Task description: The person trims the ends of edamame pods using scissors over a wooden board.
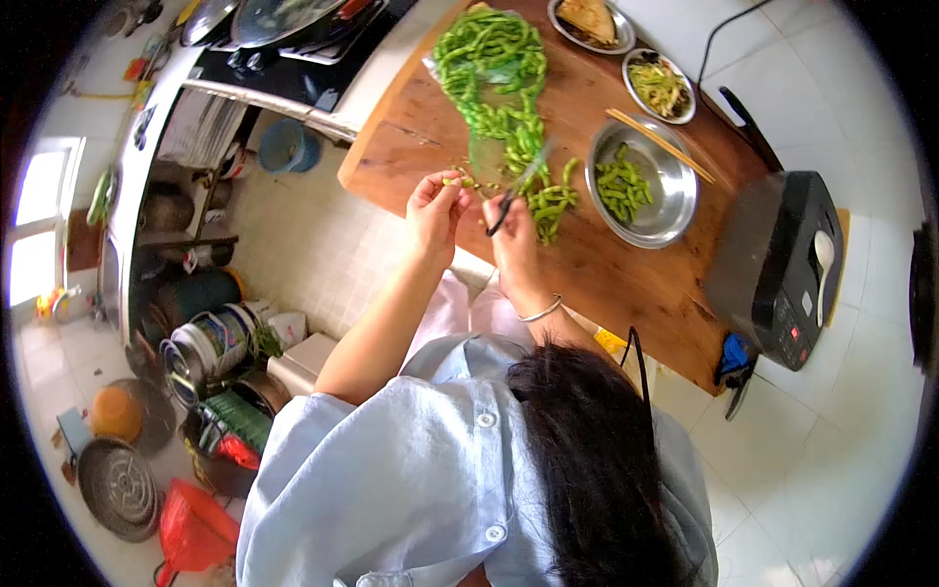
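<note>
My left hand [433, 213] pinches a green soybean pod [464, 182] between thumb and fingertips, above the table's near edge. In my right hand [516, 247] is a pair of scissors [500, 214] by its dark handles, the blades pointing up and away over the table. The blades look blurred. A long heap of soybean pods [489, 61] on a plastic bag stretches from the far side toward my hands. Small trimmed bits lie around the near end of the heap. To the right, a steel bowl [673, 207] contains several pods, and chopsticks [661, 146] rest across its rim.
The wooden table [606, 284] also carries two small dishes at the back, one with flatbread [590, 22], one with shredded vegetables [657, 88]. A black rice cooker [768, 264] with a white spoon [824, 269] stands right. A stove [284, 73] and blue bucket [290, 147] are left.
</note>
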`<state>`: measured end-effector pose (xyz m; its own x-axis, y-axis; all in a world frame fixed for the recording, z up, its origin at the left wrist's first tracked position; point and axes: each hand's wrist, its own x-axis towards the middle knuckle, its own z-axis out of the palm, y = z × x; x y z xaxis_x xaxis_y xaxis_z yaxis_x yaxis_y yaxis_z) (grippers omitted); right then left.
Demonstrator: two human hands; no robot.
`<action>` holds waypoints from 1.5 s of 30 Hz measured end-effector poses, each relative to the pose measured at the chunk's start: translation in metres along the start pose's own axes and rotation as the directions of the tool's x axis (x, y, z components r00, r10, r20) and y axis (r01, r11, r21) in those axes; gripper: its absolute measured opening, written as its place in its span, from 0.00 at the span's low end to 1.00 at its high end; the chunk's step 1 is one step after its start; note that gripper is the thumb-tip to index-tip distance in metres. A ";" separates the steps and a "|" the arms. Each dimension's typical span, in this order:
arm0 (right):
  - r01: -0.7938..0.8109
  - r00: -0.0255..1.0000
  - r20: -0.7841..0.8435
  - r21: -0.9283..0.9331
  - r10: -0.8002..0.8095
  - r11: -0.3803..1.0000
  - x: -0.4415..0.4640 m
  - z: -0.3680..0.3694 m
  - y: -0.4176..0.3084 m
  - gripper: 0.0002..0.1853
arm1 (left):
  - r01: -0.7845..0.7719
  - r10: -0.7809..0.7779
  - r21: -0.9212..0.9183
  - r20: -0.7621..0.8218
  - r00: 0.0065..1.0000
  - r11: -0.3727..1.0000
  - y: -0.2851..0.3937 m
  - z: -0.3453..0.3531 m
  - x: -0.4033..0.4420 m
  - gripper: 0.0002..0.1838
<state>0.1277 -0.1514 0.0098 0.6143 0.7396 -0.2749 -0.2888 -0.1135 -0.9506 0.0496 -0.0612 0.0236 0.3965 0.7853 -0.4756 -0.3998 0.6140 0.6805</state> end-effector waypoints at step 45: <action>-0.155 0.876 0.425 -0.198 0.227 0.968 0.000 -0.062 -0.032 0.18 | -0.074 -0.124 0.644 0.257 0.958 0.761 0.011 0.024 0.022 0.10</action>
<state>0.1827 -0.1887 0.0307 0.1605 0.9041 -0.3960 -0.2299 -0.3559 -0.9058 0.0736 -0.0390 0.0342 0.6423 0.6556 -0.3970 0.1987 0.3578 0.9124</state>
